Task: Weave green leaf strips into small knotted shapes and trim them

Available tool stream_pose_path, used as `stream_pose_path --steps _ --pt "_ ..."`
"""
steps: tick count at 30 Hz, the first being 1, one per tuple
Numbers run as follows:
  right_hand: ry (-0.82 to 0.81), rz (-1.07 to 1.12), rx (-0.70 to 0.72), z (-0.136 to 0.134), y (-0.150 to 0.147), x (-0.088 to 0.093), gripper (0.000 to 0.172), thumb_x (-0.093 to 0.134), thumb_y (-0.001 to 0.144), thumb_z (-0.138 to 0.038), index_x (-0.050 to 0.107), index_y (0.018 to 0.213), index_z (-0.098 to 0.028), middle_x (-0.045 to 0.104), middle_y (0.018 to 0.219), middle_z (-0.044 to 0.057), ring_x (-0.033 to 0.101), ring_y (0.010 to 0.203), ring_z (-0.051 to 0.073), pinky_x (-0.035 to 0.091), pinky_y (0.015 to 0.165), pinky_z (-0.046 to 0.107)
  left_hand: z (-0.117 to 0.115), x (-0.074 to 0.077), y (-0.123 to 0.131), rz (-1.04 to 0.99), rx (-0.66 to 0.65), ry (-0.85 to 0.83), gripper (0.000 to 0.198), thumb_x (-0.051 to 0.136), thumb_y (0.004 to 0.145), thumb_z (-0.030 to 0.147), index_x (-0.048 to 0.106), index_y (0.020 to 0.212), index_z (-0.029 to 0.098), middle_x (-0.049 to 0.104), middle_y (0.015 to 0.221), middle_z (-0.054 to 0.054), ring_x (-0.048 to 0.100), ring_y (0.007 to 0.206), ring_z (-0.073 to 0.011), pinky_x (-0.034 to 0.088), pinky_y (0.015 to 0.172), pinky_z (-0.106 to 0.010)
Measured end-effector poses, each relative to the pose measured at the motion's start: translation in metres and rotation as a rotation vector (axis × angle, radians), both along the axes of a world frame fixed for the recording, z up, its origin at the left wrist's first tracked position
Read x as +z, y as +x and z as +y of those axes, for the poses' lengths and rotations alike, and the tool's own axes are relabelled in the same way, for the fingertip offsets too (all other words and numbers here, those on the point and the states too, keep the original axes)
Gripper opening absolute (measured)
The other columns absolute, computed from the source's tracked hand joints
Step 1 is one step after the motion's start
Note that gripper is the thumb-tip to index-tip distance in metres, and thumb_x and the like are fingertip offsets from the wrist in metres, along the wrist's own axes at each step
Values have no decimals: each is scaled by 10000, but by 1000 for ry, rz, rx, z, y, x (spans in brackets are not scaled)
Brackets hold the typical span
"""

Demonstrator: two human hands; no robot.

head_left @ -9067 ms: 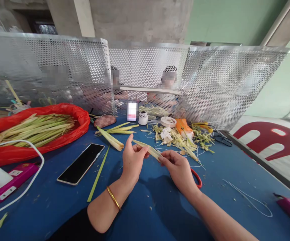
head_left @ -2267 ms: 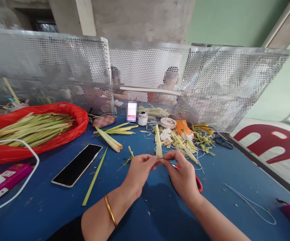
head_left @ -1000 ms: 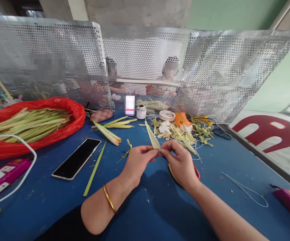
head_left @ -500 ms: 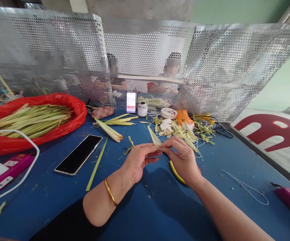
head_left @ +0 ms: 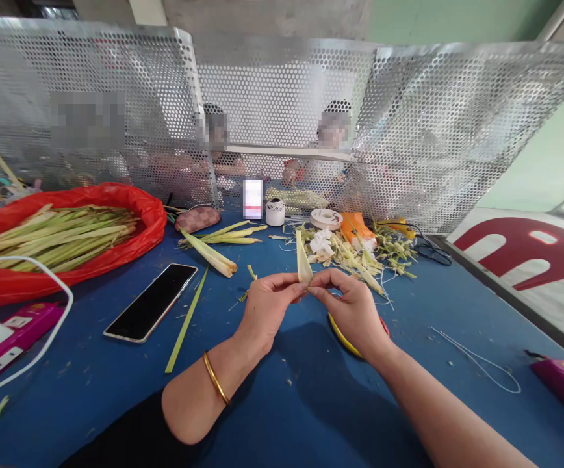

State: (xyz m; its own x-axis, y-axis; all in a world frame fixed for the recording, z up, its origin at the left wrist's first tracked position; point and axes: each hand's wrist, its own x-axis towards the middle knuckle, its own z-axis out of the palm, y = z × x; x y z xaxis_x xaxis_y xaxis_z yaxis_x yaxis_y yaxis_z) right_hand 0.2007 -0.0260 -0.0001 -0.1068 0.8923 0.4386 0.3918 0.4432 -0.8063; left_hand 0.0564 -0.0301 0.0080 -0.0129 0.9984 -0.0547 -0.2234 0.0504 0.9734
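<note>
A pale yellow-green leaf strip stands up between my hands, its pointed tip away from me. My left hand, with a gold bangle on the wrist, pinches the strip's lower end between thumb and fingers. From the other side my right hand pinches the same end, fingertips meeting the left ones. Both hands hover above the blue table. Below the right hand lies a tool with a yellow and red handle, partly covered. A small knotted green piece lies beside the left hand.
At left are a red bag of long leaves, a phone and a purple power strip. Leaf scraps, a tape roll and a thread spool lie ahead. A perforated metal screen stands behind; people sit beyond it.
The leaf strip has turned more upright. My left fingers have curled in closer round its lower end, while the right hand has shifted slightly left. The view has moved a little.
</note>
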Motion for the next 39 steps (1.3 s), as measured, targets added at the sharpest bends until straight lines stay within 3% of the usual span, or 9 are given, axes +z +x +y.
stream_pose_path --steps 4,9,16,21,24,27,30,39 --pt "-33 93 -40 -1 -3 -1 36 625 780 -228 607 765 -200 649 730 3 596 700 163 472 666 295 0 2 0 21 10 3 161 750 640 224 772 792 174 739 750 -41 645 710 -160 501 720 -278" --pt "-59 208 -27 1 -4 -4 107 640 769 -233 565 839 -203 632 731 -3 603 680 158 487 658 296 -2 4 0 31 -17 19 172 747 647 241 770 800 166 742 756 -50 657 718 -175 507 731 -290" --pt "-84 185 -75 2 -3 -4 206 675 750 -272 550 899 -204 626 680 -19 607 643 168 478 643 303 -1 4 -1 86 -102 58 209 725 642 195 771 846 180 752 839 -42 667 838 -209 496 817 -305" --pt "-79 169 -35 4 -1 -5 210 667 783 -290 542 932 -210 647 696 -13 627 660 178 494 654 312 1 4 -3 50 -80 -13 211 734 620 226 769 821 171 742 776 -53 664 754 -201 503 774 -314" --pt "25 109 15 2 0 -4 187 644 802 -247 557 966 -224 662 784 6 637 733 184 503 690 312 2 2 -5 -34 -76 -85 240 757 602 257 765 820 158 736 767 -72 659 717 -184 501 738 -302" --pt "163 -65 50 0 1 -2 83 576 852 -191 601 914 -242 658 843 18 624 792 185 489 731 315 3 1 -7 -90 -84 -125 229 771 597 264 762 797 152 735 775 -80 655 705 -169 494 706 -277" --pt "226 -159 37 -1 2 -1 121 535 885 -175 617 829 -244 644 822 17 609 785 184 466 715 305 3 1 -7 -116 -99 -144 213 780 594 255 755 774 145 729 754 -74 653 697 -162 494 708 -273" --pt "150 -22 27 0 0 0 115 576 854 -196 605 746 -222 642 774 9 603 745 174 469 690 288 1 1 -4 19 -42 -44 135 760 618 243 755 722 157 708 697 -42 631 704 -160 485 690 -262"
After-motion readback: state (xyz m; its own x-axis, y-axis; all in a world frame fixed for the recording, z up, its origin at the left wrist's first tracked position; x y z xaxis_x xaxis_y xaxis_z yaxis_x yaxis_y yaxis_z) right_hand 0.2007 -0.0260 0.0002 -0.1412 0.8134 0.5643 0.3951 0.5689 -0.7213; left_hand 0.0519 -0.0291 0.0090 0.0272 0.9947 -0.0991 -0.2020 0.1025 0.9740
